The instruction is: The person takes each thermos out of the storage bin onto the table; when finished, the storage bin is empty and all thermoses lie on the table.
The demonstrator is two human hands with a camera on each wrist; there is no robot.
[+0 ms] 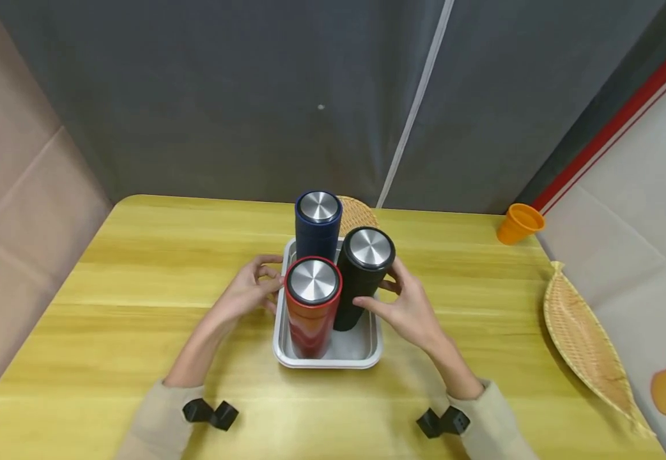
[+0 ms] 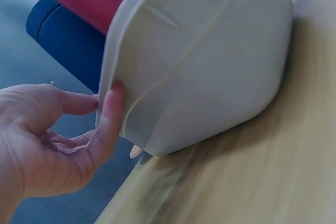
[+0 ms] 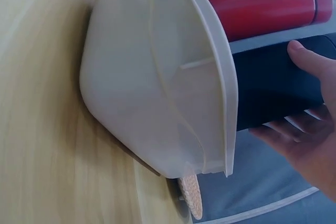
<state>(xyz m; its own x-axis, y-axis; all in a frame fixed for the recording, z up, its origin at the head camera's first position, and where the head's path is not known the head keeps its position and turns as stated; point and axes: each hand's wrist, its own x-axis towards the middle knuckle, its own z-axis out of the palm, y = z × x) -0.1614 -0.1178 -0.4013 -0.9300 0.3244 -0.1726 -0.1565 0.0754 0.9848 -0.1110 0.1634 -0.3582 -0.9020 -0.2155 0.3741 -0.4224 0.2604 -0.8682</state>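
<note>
Tub (image 1: 333, 365) toward back edge of counter (image 1: 108, 319). Left hand (image 1: 250, 287) pinches its rim (image 2: 112, 51); right hand (image 1: 409, 313) grips black bottle (image 1: 360, 276) inside. Likely seating or lifting it; next calls for steadying tub.

The head view looks forward and down on the bench (image 1: 108, 306) from above; both wrist views look from low and close, tipped sideways, at the container (image 2: 205, 66); all three share it and the red bottle (image 1: 309, 326).
</note>
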